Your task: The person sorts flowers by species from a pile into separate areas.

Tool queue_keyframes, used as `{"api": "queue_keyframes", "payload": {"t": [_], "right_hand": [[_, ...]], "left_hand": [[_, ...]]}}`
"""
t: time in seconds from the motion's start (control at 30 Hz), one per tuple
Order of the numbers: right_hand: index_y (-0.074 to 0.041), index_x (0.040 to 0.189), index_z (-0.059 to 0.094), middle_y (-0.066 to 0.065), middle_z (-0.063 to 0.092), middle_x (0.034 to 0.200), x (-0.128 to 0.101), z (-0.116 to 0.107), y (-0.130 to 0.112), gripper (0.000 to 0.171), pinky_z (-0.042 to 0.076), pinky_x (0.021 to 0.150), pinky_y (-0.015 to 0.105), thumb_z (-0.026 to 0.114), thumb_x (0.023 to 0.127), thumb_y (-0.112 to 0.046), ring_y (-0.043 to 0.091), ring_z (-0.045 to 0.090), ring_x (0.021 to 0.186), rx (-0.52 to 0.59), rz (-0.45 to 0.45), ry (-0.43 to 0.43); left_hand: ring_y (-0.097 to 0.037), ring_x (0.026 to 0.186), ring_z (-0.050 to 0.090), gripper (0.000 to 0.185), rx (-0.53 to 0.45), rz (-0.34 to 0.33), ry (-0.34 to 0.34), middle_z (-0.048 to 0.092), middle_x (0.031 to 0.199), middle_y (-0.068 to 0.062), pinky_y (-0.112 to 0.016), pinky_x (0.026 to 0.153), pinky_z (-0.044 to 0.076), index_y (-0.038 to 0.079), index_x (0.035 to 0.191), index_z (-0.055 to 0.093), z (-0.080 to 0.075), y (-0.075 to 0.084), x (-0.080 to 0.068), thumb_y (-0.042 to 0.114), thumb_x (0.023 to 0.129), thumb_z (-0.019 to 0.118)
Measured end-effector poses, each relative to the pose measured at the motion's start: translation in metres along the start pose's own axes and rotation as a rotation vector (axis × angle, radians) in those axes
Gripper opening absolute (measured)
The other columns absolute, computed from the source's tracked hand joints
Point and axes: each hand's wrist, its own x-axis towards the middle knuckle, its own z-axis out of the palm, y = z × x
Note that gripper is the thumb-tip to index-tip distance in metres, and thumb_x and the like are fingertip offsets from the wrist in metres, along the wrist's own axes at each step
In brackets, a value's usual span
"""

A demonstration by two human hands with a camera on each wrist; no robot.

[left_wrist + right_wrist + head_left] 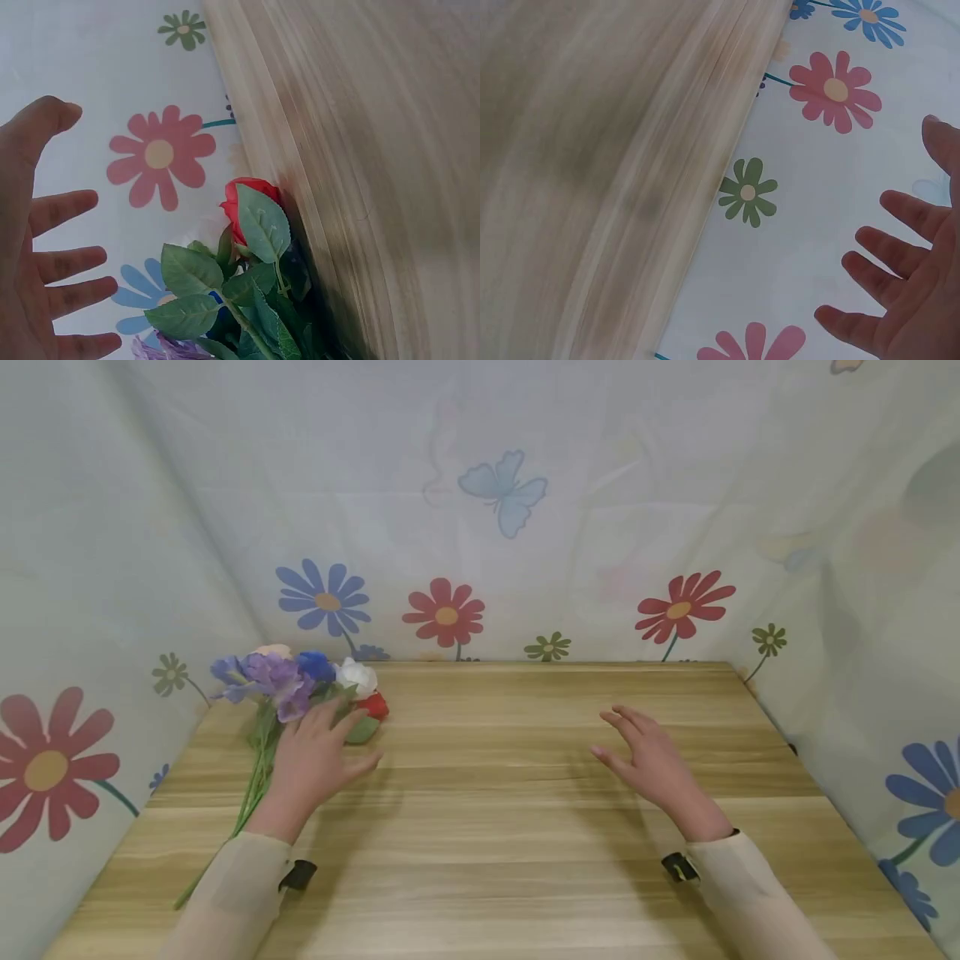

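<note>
A bunch of artificial flowers lies at the left of the table, its green stems (258, 781) running toward the near left edge. Among its heads are a purple flower (282, 683), a blue flower (316, 666), a white flower (356, 677) and a red rose (251, 206) with green leaves (191, 270). Over the bunch hovers my left hand (311, 758), fingers spread and holding nothing; it hides part of the leaves in the head view. My right hand (651, 762) is above the right half of the table, fingers apart, with nothing in it.
The wood-grain table (480, 827) reaches back to a white curtain (375, 527) printed with flowers and a butterfly. The curtain also closes off both sides. A dark band (298, 875) shows at the left wrist, another (680, 867) at the right.
</note>
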Motion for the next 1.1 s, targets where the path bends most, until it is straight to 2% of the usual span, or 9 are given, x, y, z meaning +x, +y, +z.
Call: {"api": "queue_keyframes", "payload": {"t": [0.17,0.4,0.57,0.7,0.97,1.1], "right_hand": [[0.000,0.145,0.053,0.028,0.051,0.150,-0.006,0.000,-0.002,0.056,0.041,0.113,0.066,0.066,0.100,-0.032,0.050,0.048,0.138,0.053,-0.001,-0.007],[0.002,0.135,0.061,0.026,0.061,0.140,-0.014,0.000,-0.008,0.045,0.046,0.109,0.063,0.064,0.102,-0.029,0.046,0.056,0.132,0.123,0.003,-0.032],[0.002,0.128,0.066,0.022,0.068,0.129,-0.021,0.002,-0.010,0.038,0.053,0.100,0.059,0.065,0.101,-0.025,0.041,0.064,0.119,0.142,-0.022,-0.010],[0.001,0.124,0.068,0.020,0.071,0.123,-0.026,0.004,-0.011,0.033,0.055,0.095,0.058,0.066,0.100,-0.022,0.038,0.067,0.113,0.143,-0.043,0.013],[0.000,0.119,0.070,0.018,0.072,0.117,-0.035,0.005,-0.013,0.027,0.057,0.086,0.053,0.067,0.100,-0.019,0.035,0.068,0.106,0.164,-0.035,0.029],[0.000,0.118,0.070,0.017,0.073,0.116,-0.039,0.006,-0.015,0.027,0.058,0.081,0.047,0.066,0.100,-0.020,0.032,0.069,0.104,0.171,-0.030,0.018]], "left_hand": [[-0.047,0.133,0.053,0.062,-0.029,-0.026,-0.044,0.056,0.146,-0.025,-0.066,0.103,0.048,0.009,0.138,0.062,-0.005,0.002,-0.007,0.046,0.090,0.071],[-0.046,0.120,0.063,0.050,-0.068,-0.047,-0.055,0.065,0.134,-0.024,-0.063,0.094,0.054,0.006,0.133,0.065,-0.008,-0.001,-0.021,0.037,0.094,0.069],[-0.047,0.118,0.064,0.043,-0.138,-0.072,-0.062,0.067,0.131,-0.024,-0.063,0.097,0.053,0.004,0.132,0.066,-0.013,-0.004,-0.035,0.030,0.097,0.067],[-0.048,0.118,0.064,0.039,-0.173,-0.109,-0.063,0.067,0.131,-0.026,-0.063,0.098,0.053,0.003,0.129,0.067,-0.017,-0.010,-0.044,0.025,0.097,0.068],[-0.049,0.108,0.067,0.039,-0.169,-0.161,-0.078,0.067,0.127,-0.028,-0.062,0.085,0.057,0.004,0.130,0.066,-0.020,-0.024,-0.057,0.025,0.097,0.068],[-0.053,0.109,0.065,0.040,-0.160,-0.196,-0.117,0.065,0.129,-0.031,-0.063,0.084,0.056,0.002,0.131,0.065,-0.020,-0.033,-0.061,0.021,0.096,0.068]]}}
